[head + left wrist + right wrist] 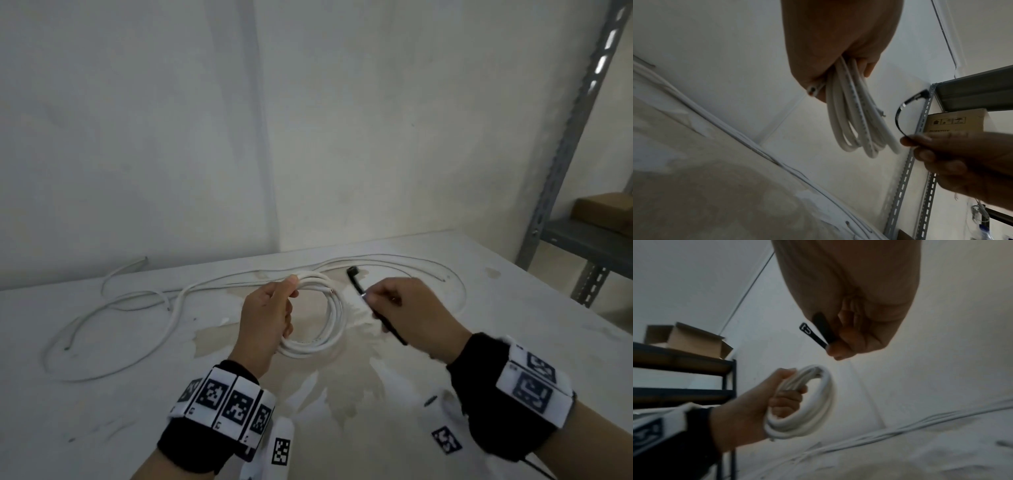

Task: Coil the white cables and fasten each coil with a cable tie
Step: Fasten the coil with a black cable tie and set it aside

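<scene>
My left hand (270, 315) grips a coil of white cable (329, 329) above the table, its loops hanging out of my fist (857, 123). The same coil (818, 402) shows in the right wrist view, held upright. To its right my right hand (400, 308) pinches a black cable tie (356, 284) between thumb and fingers. The tie's head end (805, 329) points up and away from the hand. In the left wrist view the cable tie (900, 116) curves in an arc beside the coil, not touching it. Other white cables (144, 308) lie loose on the table.
The loose cables (394, 260) sprawl along the table's far side and left, one end over the back edge. The white table (102, 411) is stained in the middle. A metal shelf rack (561, 192) with a cardboard box (606, 209) stands at the right, a wall behind.
</scene>
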